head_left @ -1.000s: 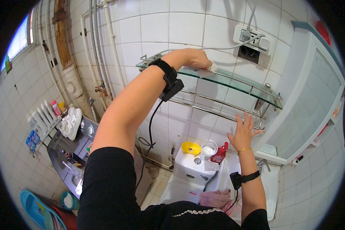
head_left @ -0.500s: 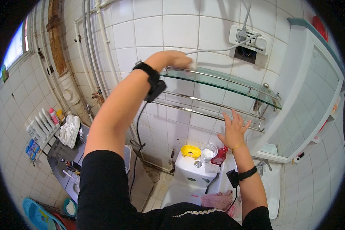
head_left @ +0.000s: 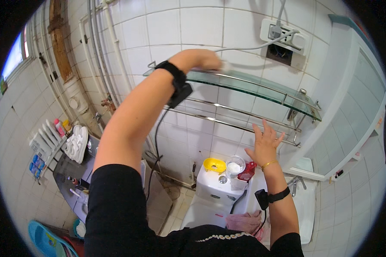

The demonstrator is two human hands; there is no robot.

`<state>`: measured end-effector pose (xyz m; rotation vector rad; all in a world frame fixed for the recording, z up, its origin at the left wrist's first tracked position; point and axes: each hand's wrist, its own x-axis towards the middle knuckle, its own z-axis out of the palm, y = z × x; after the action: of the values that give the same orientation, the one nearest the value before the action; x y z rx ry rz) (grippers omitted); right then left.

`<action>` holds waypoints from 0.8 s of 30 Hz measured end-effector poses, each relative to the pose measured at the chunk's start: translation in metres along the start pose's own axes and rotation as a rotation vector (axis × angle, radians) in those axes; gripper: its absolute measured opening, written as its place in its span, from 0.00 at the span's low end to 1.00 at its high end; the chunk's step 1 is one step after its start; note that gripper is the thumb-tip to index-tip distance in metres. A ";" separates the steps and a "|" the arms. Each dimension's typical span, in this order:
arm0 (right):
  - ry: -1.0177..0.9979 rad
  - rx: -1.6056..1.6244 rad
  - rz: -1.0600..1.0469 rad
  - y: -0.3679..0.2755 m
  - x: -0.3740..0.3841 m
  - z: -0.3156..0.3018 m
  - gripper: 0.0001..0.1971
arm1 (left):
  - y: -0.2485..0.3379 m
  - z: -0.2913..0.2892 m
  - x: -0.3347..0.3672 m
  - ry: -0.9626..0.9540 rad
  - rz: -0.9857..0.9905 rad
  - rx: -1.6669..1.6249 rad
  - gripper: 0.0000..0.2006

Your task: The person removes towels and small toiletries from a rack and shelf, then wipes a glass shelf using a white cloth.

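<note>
My left hand (head_left: 206, 59) is over the glass shelf (head_left: 244, 87), its fingers closed and pointing right. A small white thing (head_left: 225, 66), blurred, shows at the fingertips; its kind is not clear. The shelf has a metal guard rail along its edge, and two metal bars (head_left: 227, 110) run below it. My right hand (head_left: 266, 141) is raised in front of the bars' right end, fingers spread, holding nothing. Whether its fingertips touch a bar is not clear. Each wrist wears a black strap with a small black box and a cable.
On the white toilet tank (head_left: 210, 187) stand a yellow dish (head_left: 214, 165), a clear cup of white stuff (head_left: 234, 167) and a red bottle (head_left: 247, 172). A mirrored cabinet (head_left: 351, 107) flanks the shelf. Above are a wall socket (head_left: 283, 36) and grey cable. White shoes (head_left: 76, 143) rest left.
My left hand has moved right along the shelf with the white thing, uncovering the shelf's left end. My right hand stays nearly in place, and the view has shifted slightly.
</note>
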<state>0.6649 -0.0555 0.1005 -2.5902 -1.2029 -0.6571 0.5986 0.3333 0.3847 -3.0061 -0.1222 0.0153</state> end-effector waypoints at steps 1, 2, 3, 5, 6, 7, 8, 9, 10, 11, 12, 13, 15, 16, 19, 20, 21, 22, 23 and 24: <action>0.019 0.000 -0.009 -0.004 0.000 0.003 0.60 | 0.010 -0.002 0.003 0.025 0.095 0.012 0.30; 0.038 -0.002 -0.018 -0.008 0.001 0.005 0.60 | 0.019 -0.004 0.005 0.051 0.188 0.026 0.31; 0.035 -0.006 -0.019 -0.004 -0.002 0.005 0.60 | 0.035 -0.004 0.006 0.077 0.072 -0.120 0.32; 0.034 -0.016 -0.020 0.002 -0.005 0.002 0.60 | 0.037 -0.002 -0.002 0.130 -0.066 -0.285 0.35; 0.020 -0.013 -0.027 0.004 -0.005 -0.001 0.60 | 0.030 -0.004 -0.009 0.130 -0.109 -0.309 0.35; 0.010 -0.012 -0.019 0.008 -0.007 -0.001 0.60 | 0.022 -0.004 -0.017 0.131 -0.144 -0.290 0.35; 0.001 -0.008 -0.013 0.012 -0.008 -0.001 0.60 | 0.013 -0.006 -0.026 0.131 -0.181 -0.269 0.35; -0.001 0.004 -0.025 0.011 -0.006 -0.001 0.60 | -0.004 -0.003 -0.031 0.135 -0.188 -0.240 0.28; -0.005 0.012 -0.028 0.013 -0.006 0.001 0.59 | -0.019 0.001 -0.032 0.137 -0.189 -0.213 0.22; -0.007 0.028 -0.038 0.012 -0.005 0.003 0.59 | -0.037 0.003 -0.039 0.137 -0.200 -0.180 0.16; -0.001 0.018 -0.033 0.009 -0.004 0.004 0.60 | -0.042 0.004 -0.039 0.136 -0.200 -0.214 0.13; 0.003 0.017 -0.034 0.006 -0.004 0.004 0.60 | -0.046 0.006 -0.039 0.132 -0.198 -0.249 0.10; 0.005 -0.004 -0.008 0.010 -0.007 0.003 0.60 | -0.014 0.000 -0.020 0.139 -0.021 -0.112 0.08; 0.009 -0.003 -0.009 0.008 -0.007 0.002 0.59 | 0.000 -0.002 -0.016 0.149 0.055 -0.145 0.08; 0.018 -0.003 -0.009 0.006 -0.011 0.002 0.59 | 0.040 -0.014 -0.009 0.168 0.151 -0.256 0.12; 0.021 -0.002 -0.011 0.006 -0.012 0.002 0.58 | 0.049 -0.020 -0.012 0.171 0.140 -0.298 0.13; 0.025 -0.003 -0.021 0.004 -0.012 0.001 0.58 | 0.052 -0.023 -0.023 0.173 0.133 -0.297 0.13; 0.028 0.001 -0.030 0.001 -0.011 0.001 0.57 | 0.054 -0.027 -0.035 0.345 0.161 -0.304 0.14; 0.031 -0.001 -0.035 0.000 -0.011 0.000 0.57 | 0.058 -0.031 -0.047 0.519 0.194 -0.310 0.15; 0.027 -0.002 -0.032 0.004 -0.012 0.000 0.57 | 0.071 -0.035 -0.061 0.515 0.205 -0.313 0.15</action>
<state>0.6609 -0.0660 0.0946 -2.5605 -1.2381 -0.6973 0.5444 0.2535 0.4104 -3.1895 0.2591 -0.8196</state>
